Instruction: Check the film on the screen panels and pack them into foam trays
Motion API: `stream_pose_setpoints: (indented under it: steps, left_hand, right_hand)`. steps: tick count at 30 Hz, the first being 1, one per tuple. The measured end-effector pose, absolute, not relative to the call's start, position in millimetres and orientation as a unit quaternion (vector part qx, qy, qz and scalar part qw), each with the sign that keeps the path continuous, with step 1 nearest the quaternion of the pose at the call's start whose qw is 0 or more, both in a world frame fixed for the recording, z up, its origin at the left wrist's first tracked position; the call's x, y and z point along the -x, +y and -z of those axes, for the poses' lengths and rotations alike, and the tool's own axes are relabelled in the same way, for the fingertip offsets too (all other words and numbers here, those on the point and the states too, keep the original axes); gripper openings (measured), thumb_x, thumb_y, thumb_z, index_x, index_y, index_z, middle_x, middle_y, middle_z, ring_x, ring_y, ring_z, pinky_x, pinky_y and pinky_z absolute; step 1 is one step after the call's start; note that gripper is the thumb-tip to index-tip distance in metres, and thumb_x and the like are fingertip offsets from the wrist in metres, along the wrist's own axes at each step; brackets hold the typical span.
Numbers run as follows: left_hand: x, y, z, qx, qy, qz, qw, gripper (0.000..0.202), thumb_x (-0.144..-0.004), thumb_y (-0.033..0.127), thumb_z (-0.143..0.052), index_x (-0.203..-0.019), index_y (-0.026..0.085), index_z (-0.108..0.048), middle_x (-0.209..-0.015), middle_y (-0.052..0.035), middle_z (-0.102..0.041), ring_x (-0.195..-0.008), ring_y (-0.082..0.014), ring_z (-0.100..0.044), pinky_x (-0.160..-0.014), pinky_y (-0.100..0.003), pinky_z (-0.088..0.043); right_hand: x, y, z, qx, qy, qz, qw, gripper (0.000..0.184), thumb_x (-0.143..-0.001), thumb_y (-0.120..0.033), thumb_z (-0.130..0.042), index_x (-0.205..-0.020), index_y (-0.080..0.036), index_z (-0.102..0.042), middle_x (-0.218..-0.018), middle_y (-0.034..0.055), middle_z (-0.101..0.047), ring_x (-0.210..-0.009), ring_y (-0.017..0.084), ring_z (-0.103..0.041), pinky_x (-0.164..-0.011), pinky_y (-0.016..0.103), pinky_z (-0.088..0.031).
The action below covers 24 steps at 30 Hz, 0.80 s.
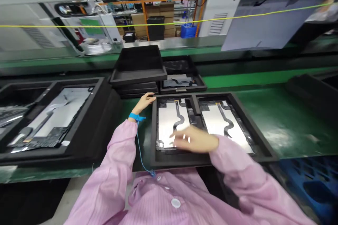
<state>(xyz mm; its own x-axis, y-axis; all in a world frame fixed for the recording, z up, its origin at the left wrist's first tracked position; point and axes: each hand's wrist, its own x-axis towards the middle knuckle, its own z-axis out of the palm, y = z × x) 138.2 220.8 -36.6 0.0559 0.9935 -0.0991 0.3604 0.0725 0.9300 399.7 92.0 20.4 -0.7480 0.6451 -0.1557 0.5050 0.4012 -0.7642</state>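
In front of me lies a black tray (pixel 153 130) with two compartments. A flat silver display panel (pixel 166 119) with a dark, wavy flex cable sits in the left one. A similar panel (pixel 215 121) fills the right one. My left hand (pixel 143 103), with a blue wrist strap, grips the tray's far left corner with its thumb and fingers. Over the lower part of the left panel is my right hand (pixel 194 139), slightly blurred. Its fingers are apart and no object shows in them; whether they touch the panel I cannot tell.
Stacked black trays (pixel 139 66) stand behind, beside another tray holding a panel (pixel 179 81). At left, a tall tray stack (pixel 102 112) holds more panels. A blue plastic crate (pixel 314 182) is at lower right. A yellow-green cord (pixel 169 24) crosses above the green bench (pixel 290 119).
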Motion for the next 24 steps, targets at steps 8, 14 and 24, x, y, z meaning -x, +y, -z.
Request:
stream_pose_setpoints:
  steps: [8,14,24]
  left_hand:
    - [-127.9,86.6,21.1,-0.558,0.548,-0.426,0.455,0.038,-0.085,0.034,-0.058,-0.119,0.018,-0.057,-0.127,-0.0119,-0.062,-0.123,-0.0235,-0.054,-0.109,-0.04,-0.036]
    - [-142.9,71.9,27.4,-0.508,0.538,-0.441,0.508,0.041,-0.083,0.033,-0.058,-0.121,0.017,-0.055,-0.129,-0.0142,-0.061,-0.123,-0.0239,-0.055,-0.106,-0.038,-0.04]
    - [-146.8,51.7,-37.6,-0.386,0.419,-0.387,0.725,0.082,-0.079,0.077,-0.034,-0.121,0.011,-0.059,-0.095,-0.0193,-0.074,-0.086,-0.035,-0.071,-0.073,-0.048,-0.055]
  right_hand:
    - [-374.4,201.1,10.2,0.642,-0.712,-0.221,0.18,0.03,-0.089,-0.031,-0.06,-0.113,-0.013,-0.057,-0.12,0.009,-0.054,-0.118,0.025,-0.047,-0.103,0.051,-0.037]
    - [-376.4,208.0,20.0,0.656,-0.622,-0.287,0.317,0.037,-0.079,-0.019,-0.064,-0.114,-0.012,-0.053,-0.106,0.0082,-0.058,-0.101,0.021,-0.056,-0.091,0.044,-0.047]
    - [-393.5,151.7,-110.1,0.316,-0.683,-0.327,0.571,0.025,-0.079,-0.022,-0.07,-0.103,-0.024,-0.066,-0.095,-0.0011,-0.068,-0.084,0.01,-0.065,-0.076,0.023,-0.054]
